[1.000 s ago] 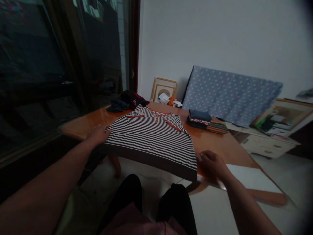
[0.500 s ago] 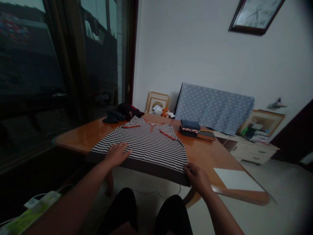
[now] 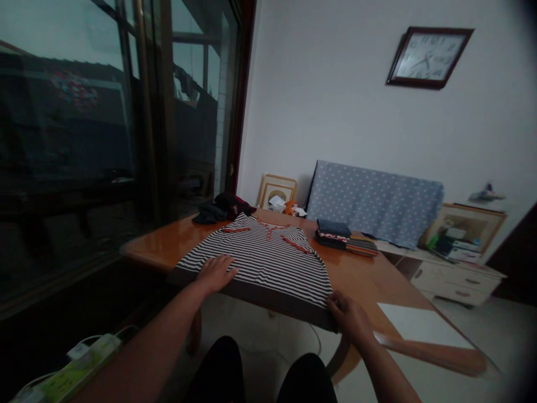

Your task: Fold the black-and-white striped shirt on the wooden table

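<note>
A black-and-white striped shirt point(image 3: 268, 260) with orange trim lies spread on the wooden table, its neck away from me and its dark hem hanging at the near edge. My left hand point(image 3: 216, 273) rests flat on the lower left part of the shirt, fingers spread. At the lower right corner, my right hand point(image 3: 346, 313) pinches the shirt's edge near the hem between thumb and fingers.
A stack of folded clothes point(image 3: 333, 229) sits right of the shirt, and dark crumpled clothes point(image 3: 229, 206) lie at the back left. A white sheet point(image 3: 423, 324) is on the table point(image 3: 369, 274) at right. A power strip point(image 3: 79, 366) is at lower left.
The camera view has shifted, so everything appears slightly lower and further right. Both hands keep their places on the shirt.
</note>
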The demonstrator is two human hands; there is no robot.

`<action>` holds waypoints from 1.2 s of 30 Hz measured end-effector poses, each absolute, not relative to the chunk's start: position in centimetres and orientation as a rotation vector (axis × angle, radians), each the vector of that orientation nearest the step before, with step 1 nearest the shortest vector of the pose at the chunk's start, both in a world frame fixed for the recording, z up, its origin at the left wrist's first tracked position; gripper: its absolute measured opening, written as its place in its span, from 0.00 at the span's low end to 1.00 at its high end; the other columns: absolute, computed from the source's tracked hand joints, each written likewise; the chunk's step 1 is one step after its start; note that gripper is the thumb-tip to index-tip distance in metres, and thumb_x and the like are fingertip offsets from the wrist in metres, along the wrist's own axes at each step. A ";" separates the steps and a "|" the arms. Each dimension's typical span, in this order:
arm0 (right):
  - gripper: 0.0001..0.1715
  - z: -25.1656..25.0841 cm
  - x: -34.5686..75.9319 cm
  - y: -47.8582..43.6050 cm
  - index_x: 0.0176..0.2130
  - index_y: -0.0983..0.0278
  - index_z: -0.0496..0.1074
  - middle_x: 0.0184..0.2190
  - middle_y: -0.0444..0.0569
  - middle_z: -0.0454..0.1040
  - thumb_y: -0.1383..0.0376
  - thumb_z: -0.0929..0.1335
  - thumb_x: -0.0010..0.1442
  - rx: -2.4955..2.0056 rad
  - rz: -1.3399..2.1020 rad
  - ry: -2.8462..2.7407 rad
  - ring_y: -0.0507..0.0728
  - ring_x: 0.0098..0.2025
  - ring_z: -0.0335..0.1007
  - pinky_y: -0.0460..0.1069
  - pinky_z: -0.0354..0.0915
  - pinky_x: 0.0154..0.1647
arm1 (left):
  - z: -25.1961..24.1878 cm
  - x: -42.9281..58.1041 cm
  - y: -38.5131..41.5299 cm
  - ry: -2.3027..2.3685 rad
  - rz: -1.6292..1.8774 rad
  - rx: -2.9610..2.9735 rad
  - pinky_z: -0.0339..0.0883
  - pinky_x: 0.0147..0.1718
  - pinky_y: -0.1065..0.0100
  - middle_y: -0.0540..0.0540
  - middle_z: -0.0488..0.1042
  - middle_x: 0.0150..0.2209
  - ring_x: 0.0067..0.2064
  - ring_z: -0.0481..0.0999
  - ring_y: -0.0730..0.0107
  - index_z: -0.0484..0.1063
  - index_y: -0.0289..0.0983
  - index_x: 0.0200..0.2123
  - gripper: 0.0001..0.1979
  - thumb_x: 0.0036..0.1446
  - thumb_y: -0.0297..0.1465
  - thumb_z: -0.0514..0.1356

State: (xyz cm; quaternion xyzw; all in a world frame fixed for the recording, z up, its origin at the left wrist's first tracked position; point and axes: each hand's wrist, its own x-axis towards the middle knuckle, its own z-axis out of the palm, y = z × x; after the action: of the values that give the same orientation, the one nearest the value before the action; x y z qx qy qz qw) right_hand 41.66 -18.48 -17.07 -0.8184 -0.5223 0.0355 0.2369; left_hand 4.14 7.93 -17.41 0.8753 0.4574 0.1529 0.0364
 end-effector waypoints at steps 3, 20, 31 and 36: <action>0.15 -17.3 41.9 -18.4 0.41 0.56 0.73 0.33 0.44 0.79 0.53 0.61 0.64 -2.248 0.087 -1.431 0.57 0.35 0.74 0.47 0.59 0.33 | -17.6 4.0 8.0 1.393 0.414 2.680 0.43 0.67 0.47 0.43 0.58 0.70 0.71 0.53 0.54 0.64 0.44 0.65 0.31 0.66 0.51 0.45; 0.19 -18.4 43.5 -18.0 0.41 0.55 0.74 0.31 0.46 0.80 0.49 0.61 0.61 -2.248 0.170 -1.430 0.60 0.34 0.77 0.50 0.63 0.33 | -17.8 2.5 6.3 1.410 0.313 2.650 0.32 0.68 0.41 0.47 0.47 0.73 0.74 0.40 0.53 0.54 0.48 0.70 0.36 0.65 0.56 0.38; 0.21 -18.0 43.5 -18.1 0.42 0.55 0.76 0.31 0.47 0.81 0.47 0.62 0.60 -2.249 0.178 -1.419 0.62 0.34 0.77 0.51 0.64 0.34 | -16.3 -3.9 6.7 1.733 0.510 2.473 0.46 0.66 0.48 0.42 0.58 0.69 0.70 0.54 0.54 0.64 0.44 0.64 0.29 0.67 0.49 0.44; 0.21 -18.4 43.9 -17.8 0.42 0.55 0.75 0.32 0.48 0.81 0.47 0.62 0.60 -2.264 0.231 -1.408 0.62 0.34 0.77 0.51 0.64 0.35 | -15.8 -7.1 7.7 2.017 0.600 2.279 0.62 0.54 0.49 0.34 0.69 0.60 0.61 0.67 0.48 0.70 0.38 0.57 0.23 0.67 0.41 0.46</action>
State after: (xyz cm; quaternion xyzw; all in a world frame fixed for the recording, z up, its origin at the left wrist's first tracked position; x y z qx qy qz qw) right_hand 43.88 -17.84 -18.41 -0.8232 -0.5120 0.0841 0.2305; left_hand -7.08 7.74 -15.81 0.7345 0.6501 0.1933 0.0198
